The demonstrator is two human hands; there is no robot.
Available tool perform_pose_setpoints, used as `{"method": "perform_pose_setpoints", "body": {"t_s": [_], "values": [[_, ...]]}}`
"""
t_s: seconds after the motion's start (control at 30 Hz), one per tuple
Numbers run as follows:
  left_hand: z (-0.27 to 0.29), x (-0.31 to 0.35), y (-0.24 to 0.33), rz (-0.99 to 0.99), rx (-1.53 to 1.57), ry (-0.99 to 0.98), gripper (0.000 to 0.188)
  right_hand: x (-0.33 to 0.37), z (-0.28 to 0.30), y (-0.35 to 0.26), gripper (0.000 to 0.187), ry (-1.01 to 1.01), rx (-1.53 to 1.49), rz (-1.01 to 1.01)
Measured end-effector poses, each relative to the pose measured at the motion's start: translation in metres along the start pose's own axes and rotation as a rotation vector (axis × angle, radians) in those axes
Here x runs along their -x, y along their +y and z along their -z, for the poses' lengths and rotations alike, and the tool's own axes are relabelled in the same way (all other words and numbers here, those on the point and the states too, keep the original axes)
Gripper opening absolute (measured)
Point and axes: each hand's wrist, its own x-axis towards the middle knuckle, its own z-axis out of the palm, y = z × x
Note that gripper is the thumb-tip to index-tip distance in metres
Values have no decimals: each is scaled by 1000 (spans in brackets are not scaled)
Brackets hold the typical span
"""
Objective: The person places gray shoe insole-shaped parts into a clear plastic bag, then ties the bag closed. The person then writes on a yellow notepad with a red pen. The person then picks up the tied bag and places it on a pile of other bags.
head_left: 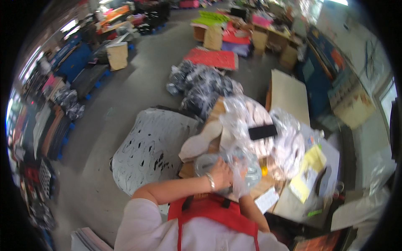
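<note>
A clear plastic bag [240,183] with pale grey-green pieces inside lies at the near edge of the table, in front of my body. My left hand [221,174], with a bracelet at its wrist, is closed on the bag's bunched film. Close beside it, my right hand [240,164] also grips the gathered plastic; loose film covers much of that hand. A pale insole-shaped piece [202,141] lies just beyond the left side of the bag. Farther back are more pale pieces in clear plastic [289,150], and a black phone [263,132] rests on top of the pile.
Left of the table stands a large grey sheet stack with cut-out holes [144,146]. Behind are dark bundles in plastic [205,90] and a red sheet [211,58]. Yellow paper [307,171], a white slip [266,200] and a yellow round object [264,171] lie at right.
</note>
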Motion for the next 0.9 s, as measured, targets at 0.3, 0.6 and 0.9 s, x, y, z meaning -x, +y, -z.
{"method": "perform_pose_setpoints", "body": {"t_s": [0.3, 0.6, 0.9], "values": [[-15, -6, -34, -629, 57, 253, 50, -1, -3, -9, 48, -176, 10, -227], [-16, -29, -56, -370, -132, -81, 39, -13, 31, -28, 39, -346, -102, -215], [-40, -17, -53, 719, 1653, -616, 23, -13, 62, -50, 61, -80, -123, -51]]}}
